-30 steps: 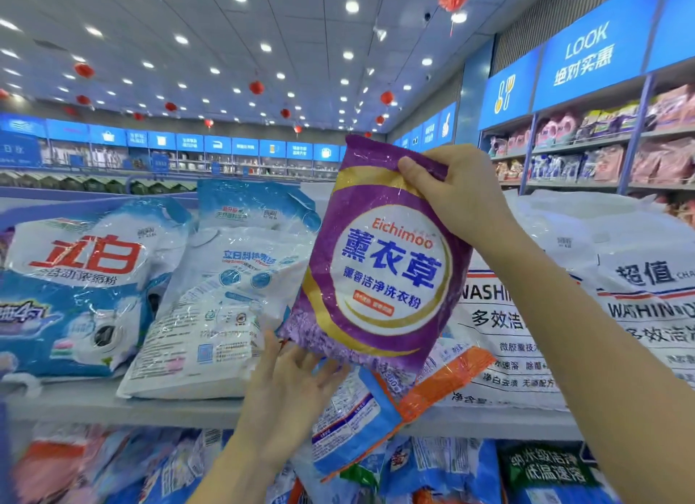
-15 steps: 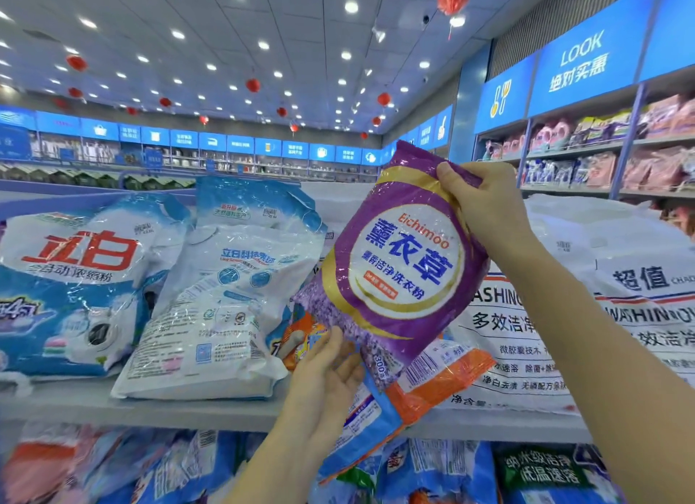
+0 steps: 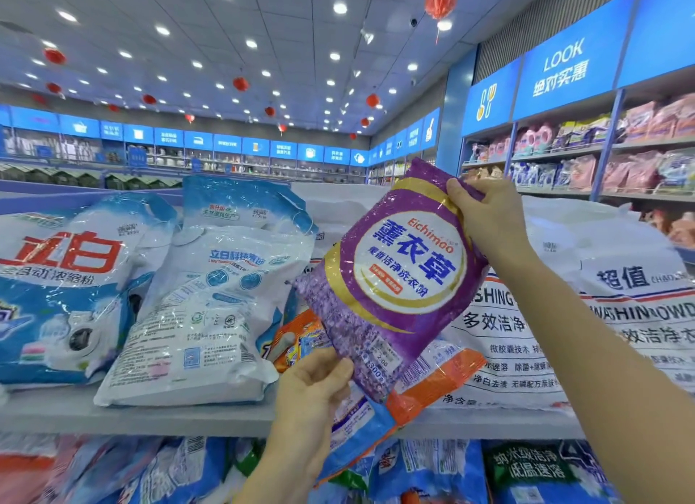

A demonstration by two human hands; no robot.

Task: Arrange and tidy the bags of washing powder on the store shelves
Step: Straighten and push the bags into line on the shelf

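**While the purple bag (image 3: 395, 278) is hanging over the grey shelf (image 3: 150, 417)**

The right hand (image 3: 489, 217) is pinching the bag's top corner, fingers curled round it; the left hand (image 3: 312, 387) is gripping the lower corner, thumb in front. The bag is tilting above the shelf's front edge. An orange-and-blue bag (image 3: 432, 387) is lying on the shelf directly beneath.
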